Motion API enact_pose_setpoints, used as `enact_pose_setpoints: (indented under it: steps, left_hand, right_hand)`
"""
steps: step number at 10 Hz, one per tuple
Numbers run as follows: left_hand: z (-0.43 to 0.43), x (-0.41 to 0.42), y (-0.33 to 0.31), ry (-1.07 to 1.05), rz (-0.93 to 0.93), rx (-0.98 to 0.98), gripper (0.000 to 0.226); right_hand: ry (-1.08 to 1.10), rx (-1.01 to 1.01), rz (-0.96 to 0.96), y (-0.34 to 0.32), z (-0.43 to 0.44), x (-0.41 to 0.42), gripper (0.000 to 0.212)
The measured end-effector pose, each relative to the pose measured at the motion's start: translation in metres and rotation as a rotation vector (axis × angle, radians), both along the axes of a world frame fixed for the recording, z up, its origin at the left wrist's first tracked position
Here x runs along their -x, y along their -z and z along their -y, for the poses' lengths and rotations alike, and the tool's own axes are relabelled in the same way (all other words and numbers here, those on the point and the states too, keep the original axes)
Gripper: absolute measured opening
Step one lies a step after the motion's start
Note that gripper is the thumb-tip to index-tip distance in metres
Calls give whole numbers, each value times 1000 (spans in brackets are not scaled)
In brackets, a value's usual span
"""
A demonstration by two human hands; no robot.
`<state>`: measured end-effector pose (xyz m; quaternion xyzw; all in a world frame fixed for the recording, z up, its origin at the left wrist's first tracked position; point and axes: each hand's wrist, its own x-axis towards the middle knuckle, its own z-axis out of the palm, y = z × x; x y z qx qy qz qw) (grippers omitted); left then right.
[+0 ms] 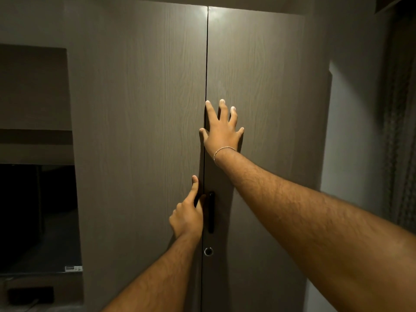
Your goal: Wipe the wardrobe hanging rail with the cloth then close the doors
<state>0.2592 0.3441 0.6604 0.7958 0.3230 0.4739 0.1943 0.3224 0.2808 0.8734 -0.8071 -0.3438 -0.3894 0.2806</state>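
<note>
Two grey-brown wood-grain wardrobe doors fill the view, the left door (139,131) and the right door (265,86), meeting at a thin dark seam down the middle. My right hand (222,129) lies flat on the right door beside the seam, fingers spread. My left hand (188,212) rests on the left door's edge, thumb pointing up, fingers curled at the seam next to a dark vertical handle (211,212). A round keyhole (208,251) sits below the handle. No cloth is in view, and the hanging rail is hidden behind the doors.
A recess with shelves (33,145) and a dark screen (38,217) lies to the left of the wardrobe. A small dark box (30,293) sits low at the left. A curtain (400,131) hangs at the far right beside a pale wall.
</note>
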Motion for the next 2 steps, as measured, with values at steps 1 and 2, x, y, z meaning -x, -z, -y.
enact_pose_setpoints:
  steps: [1, 2]
  left_hand:
    - [2, 6, 0, -27, -81, -44, 74]
    - [4, 19, -4, -106, -184, -204, 63]
  right_hand:
    - [-37, -2, 47, 9, 7, -4, 81]
    - [-77, -45, 102, 32, 25, -8, 76]
